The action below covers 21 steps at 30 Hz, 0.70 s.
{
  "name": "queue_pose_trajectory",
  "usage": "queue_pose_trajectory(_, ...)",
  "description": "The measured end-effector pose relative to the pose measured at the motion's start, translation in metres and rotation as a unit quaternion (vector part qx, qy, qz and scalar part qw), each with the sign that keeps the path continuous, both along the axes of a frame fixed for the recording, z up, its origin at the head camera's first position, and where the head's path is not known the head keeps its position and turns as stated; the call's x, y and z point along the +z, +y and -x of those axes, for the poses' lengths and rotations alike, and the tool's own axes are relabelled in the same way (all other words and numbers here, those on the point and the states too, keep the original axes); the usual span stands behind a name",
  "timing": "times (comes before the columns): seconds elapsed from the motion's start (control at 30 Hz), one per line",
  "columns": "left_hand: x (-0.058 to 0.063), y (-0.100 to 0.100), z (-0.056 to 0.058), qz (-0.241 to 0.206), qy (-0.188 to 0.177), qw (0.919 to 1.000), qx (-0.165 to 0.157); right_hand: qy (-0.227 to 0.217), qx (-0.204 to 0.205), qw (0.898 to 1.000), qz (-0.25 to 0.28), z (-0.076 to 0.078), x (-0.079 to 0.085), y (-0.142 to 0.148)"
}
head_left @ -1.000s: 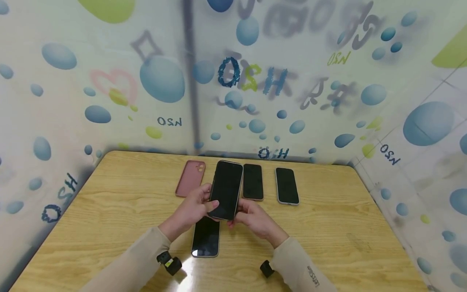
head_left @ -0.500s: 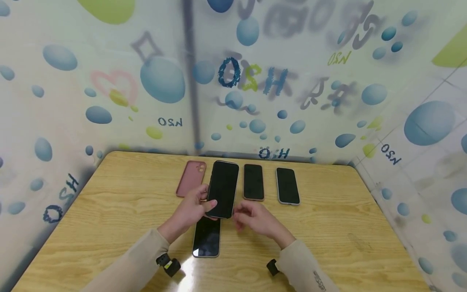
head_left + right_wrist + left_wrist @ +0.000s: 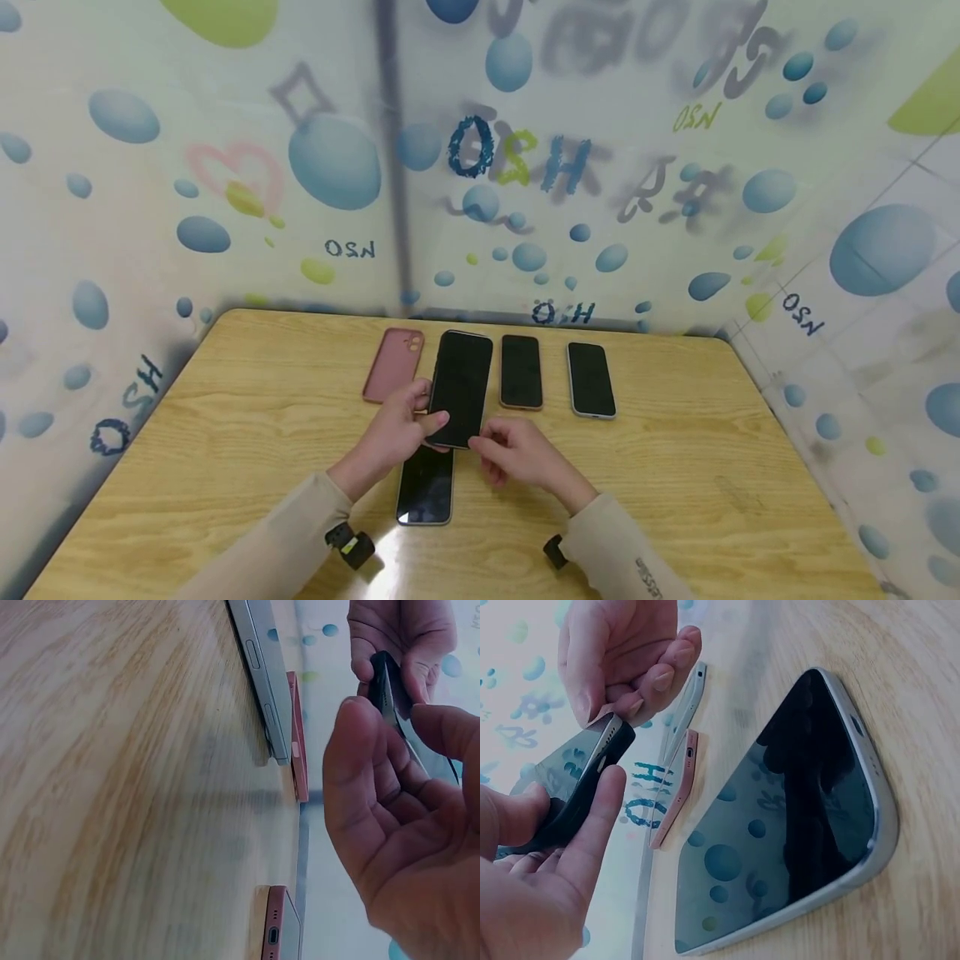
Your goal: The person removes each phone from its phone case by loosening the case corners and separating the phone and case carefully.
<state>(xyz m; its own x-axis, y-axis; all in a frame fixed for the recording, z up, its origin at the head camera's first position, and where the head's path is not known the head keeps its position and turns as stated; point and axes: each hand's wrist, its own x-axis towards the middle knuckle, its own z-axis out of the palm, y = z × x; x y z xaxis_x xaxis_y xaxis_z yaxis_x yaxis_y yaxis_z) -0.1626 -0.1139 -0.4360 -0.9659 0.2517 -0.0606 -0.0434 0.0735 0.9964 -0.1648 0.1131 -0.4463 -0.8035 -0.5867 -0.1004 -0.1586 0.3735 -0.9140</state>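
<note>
Since half a second ago, we see the right hand [image 3: 517, 454] bring its thumb leftward to the lower right corner of the held phone [image 3: 459, 379], while the left hand [image 3: 397, 421] keeps its place. We find that phone raised over the table [image 3: 225, 467], dark screen toward us, covering the upper part of a near phone [image 3: 425, 496] that lies face up. Left thumb and fingers pinch its lower left side; the right fingers curl by the corner, but we cannot tell whether they grip it. We read H2O on the wall [image 3: 675, 250], printed back to front in blue and green; small lettering on the right sleeve [image 3: 615, 542] is too blurred for us to read. From the left wrist we see a dark case [image 3: 609, 766] around the held phone's lower end, though we cannot tell how fully the phone sits inside. Farther back lies a pink case [image 3: 393, 367], camera opening up; its inside is hidden from us. To its right we see a pink-edged phone [image 3: 521, 372], cut off in the right wrist view, then a pale-edged phone [image 3: 591, 379], both screen up.
</note>
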Motion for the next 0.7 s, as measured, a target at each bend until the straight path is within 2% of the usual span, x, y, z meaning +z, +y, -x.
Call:
queue_pose_trajectory(0.33,0.005,0.004,-0.004,0.002,0.018,0.9998,-0.011,0.012,-0.029,0.999,-0.032,0.002,0.000,-0.007)
queue_pose_trajectory(0.53,0.007,0.005,-0.006,0.000,0.017,0.9998,-0.009,0.018,-0.043,0.999,-0.028,0.001,0.001,-0.010)
queue_pose_trajectory(0.7,0.005,0.004,-0.006,0.000,0.016,0.9999,-0.003,0.025,-0.070,0.997,-0.009,-0.002,0.000,-0.011)
